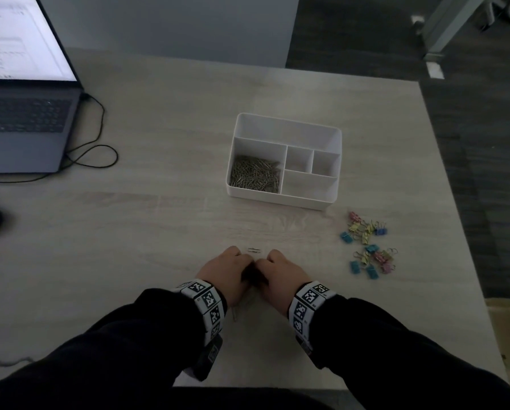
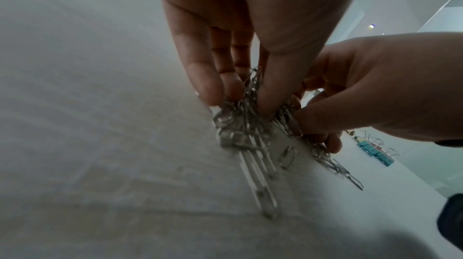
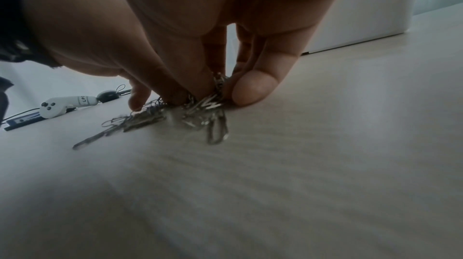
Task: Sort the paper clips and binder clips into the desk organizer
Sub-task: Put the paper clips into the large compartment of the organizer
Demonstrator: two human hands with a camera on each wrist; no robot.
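Both hands meet near the table's front edge over a small heap of silver paper clips (image 2: pixel 248 124). My left hand (image 1: pixel 228 269) pinches a bunch of them between thumb and fingers, and my right hand (image 1: pixel 277 272) pinches another bunch (image 3: pixel 208 104) beside it. One loose paper clip (image 1: pixel 254 250) lies just beyond the knuckles. The white desk organizer (image 1: pixel 280 196) stands farther back; its left compartment holds many paper clips (image 1: pixel 255 174), the other compartments show nothing inside. A scatter of coloured binder clips (image 1: pixel 369 245) lies on the table to the right.
An open laptop (image 1: pixel 23 125) with a looped black cable (image 1: pixel 94 155) sits at the far left. A white handheld controller (image 3: pixel 62 104) lies on the table's left side. The table edge drops off to a dark floor on the right.
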